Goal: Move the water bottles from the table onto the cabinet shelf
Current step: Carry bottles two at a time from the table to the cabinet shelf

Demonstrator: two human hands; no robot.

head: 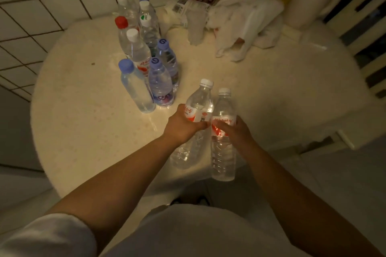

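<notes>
Clear plastic is slippery, so squeeze each bottle firmly round its label and keep it upright on the way to the shelf. The left hand (183,126) has its fingers curled round one bottle (195,123), which tilts a little. The right hand (234,131) grips a second bottle (222,137) the same way. Both bottles are side by side, nearly touching, at the near edge of the bench (83,121). More bottles (146,64) stand in a bunch farther back, waiting. No shelf can be seen.
</notes>
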